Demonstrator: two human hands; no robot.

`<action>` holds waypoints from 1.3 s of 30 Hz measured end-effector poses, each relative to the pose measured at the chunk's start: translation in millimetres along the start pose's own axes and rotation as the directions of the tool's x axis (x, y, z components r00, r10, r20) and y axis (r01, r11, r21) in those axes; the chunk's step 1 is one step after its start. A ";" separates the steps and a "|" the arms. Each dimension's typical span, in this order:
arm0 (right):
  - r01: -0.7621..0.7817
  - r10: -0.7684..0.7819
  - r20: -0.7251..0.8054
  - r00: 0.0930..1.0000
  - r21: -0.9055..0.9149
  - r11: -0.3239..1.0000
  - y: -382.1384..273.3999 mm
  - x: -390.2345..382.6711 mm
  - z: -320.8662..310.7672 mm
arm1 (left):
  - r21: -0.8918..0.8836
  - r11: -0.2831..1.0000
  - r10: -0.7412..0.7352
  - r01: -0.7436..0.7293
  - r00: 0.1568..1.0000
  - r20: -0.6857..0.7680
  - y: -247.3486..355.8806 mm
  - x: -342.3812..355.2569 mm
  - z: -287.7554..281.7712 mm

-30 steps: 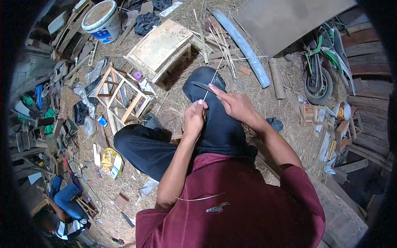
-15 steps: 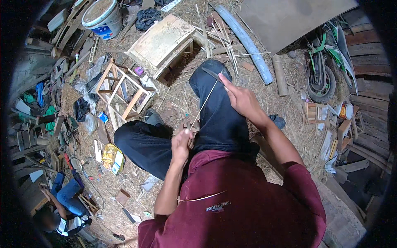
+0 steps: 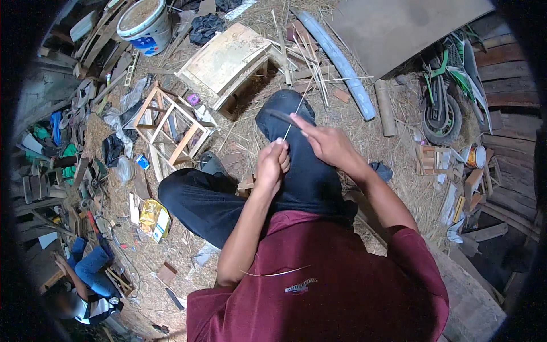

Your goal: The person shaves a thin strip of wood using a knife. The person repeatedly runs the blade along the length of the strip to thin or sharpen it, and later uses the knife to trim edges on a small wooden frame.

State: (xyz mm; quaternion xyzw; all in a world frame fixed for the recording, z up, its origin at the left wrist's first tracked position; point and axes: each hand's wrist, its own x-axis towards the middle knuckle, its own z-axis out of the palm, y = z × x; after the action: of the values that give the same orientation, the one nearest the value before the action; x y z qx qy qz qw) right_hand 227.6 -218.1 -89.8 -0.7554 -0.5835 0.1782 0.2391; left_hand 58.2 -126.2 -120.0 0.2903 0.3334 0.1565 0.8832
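Black trouser leg [image 3: 310,171] as workbench, job looks midway

Leg's bent, both hands working over the knee. Loose strips [image 3: 320,80] lie on the straw past it, out of hand; I'd count any unshaped ones as work left. The length in hand I'd call partway: it's in one piece with the blade at it, nothing set aside as done.

Right hand [image 3: 331,147]: forearm in from the right, palm down, fingers wrapped on the knife [image 3: 278,115], handle mostly covered, index along the blade.

Left hand [image 3: 271,165]: nearer the body, forearm up from below, fist closed, thumb uppermost, gripping the thin strip [image 3: 287,131].

That strip runs from the fist up over the knee, crossing the blade; contact's too fine to call from here.
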 end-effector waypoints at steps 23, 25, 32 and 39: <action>-0.232 0.315 -0.315 0.895 0.274 0.933 22.2 -2.4 12.4 | -0.065 0.998 -0.020 0.016 0.998 -0.064 5.2 -114.8 -78.8; -0.220 0.341 -0.331 0.880 0.354 0.909 17.8 1.6 12.3 | -0.215 0.975 0.053 -0.063 0.997 -0.051 13.9 -112.2 -77.4; -0.014 0.309 -0.264 0.914 0.739 0.673 -66.5 46.7 1.0 | -0.601 0.799 0.165 0.014 0.957 0.241 38.0 -81.1 -41.3; -0.039 0.281 -0.106 0.954 0.884 0.466 -106.4 71.7 -9.9 | -0.637 0.763 0.146 0.111 0.930 0.336 39.2 -80.5 -9.3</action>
State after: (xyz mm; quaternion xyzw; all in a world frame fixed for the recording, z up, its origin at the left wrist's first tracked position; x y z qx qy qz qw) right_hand 166.6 -128.5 -20.4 -0.5954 -0.3044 0.3801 0.6391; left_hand -10.0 -129.6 -61.3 -0.0048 0.0854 0.2133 0.9732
